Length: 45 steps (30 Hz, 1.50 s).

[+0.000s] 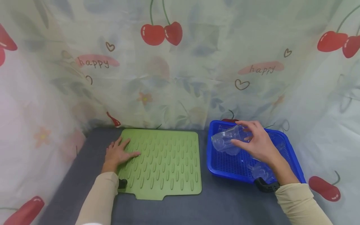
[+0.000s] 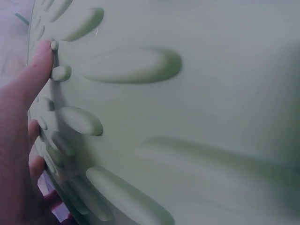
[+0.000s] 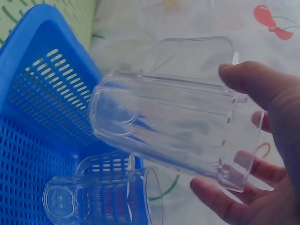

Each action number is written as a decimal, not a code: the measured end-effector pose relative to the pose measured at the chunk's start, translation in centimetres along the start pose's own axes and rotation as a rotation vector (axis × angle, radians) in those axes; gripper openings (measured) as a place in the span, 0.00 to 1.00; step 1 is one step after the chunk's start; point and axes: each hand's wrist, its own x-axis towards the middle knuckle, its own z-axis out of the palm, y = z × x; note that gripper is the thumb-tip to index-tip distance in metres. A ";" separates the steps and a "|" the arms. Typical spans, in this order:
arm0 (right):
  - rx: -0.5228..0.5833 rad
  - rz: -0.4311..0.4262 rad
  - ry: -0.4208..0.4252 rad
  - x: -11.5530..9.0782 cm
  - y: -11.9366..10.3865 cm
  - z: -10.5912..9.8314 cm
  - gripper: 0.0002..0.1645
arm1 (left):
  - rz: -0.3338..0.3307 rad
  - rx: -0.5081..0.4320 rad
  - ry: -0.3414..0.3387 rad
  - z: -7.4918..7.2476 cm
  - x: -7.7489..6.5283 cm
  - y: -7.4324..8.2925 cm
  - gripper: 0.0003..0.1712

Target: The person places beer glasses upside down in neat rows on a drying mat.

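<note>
My right hand [image 1: 260, 142] holds a clear, ribbed plastic mug [image 3: 164, 122] by its rim end, thumb on one side and fingers on the other. The mug is tilted on its side above the blue basket [image 1: 230, 164], its base pointing left and its handle showing in the right wrist view. Below it, a second clear mug [image 3: 93, 201] lies on its side in the basket. On the left edge of a green ridged mat [image 1: 166, 165], my left hand [image 1: 116, 155] rests with fingers spread and holds nothing. Its thumb touches the ridges in the left wrist view.
More clear mugs [image 1: 262, 172] lie at the basket's front right, partly covered by the right wrist. The grey tabletop [image 1: 180, 211] runs under mat and basket. A cherry-print curtain [image 1: 180, 78] stands behind and at both sides.
</note>
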 end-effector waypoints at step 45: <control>0.826 0.155 0.156 3.5 -2.8 9.1 0.36 | 0.021 -0.017 -0.008 -0.1 -0.3 0.0 0.61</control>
